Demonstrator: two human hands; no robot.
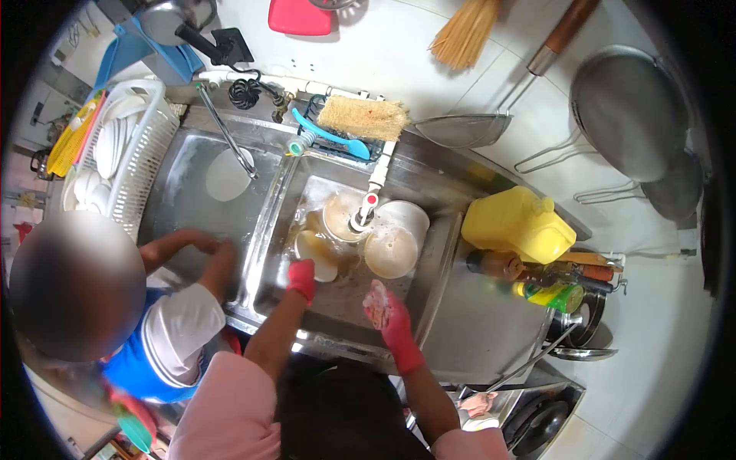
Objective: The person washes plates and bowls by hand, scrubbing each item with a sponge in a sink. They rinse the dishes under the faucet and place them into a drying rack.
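Note:
In a red rubber glove, my left hand (301,280) is closed on the near edge of a white bowl (313,259), tilted in the right-hand sink basin (285,310). My right hand (395,330), gloved the same way, is closed around a foamy, whitish-pink wad (376,305) at the near side of the basin. Beyond my hands, a pot with cloudy water (391,251) and a round bowl (341,215) stand under the white tap (362,219).
At left, another person's bare hands (215,247) are over the second basin (180,172), where a white plate (229,175) lies in water. A dish basket (138,180) stands beyond. Yellow jug (506,224) and bottles (548,274) line the right side. Strainers (629,111) hang on the wall.

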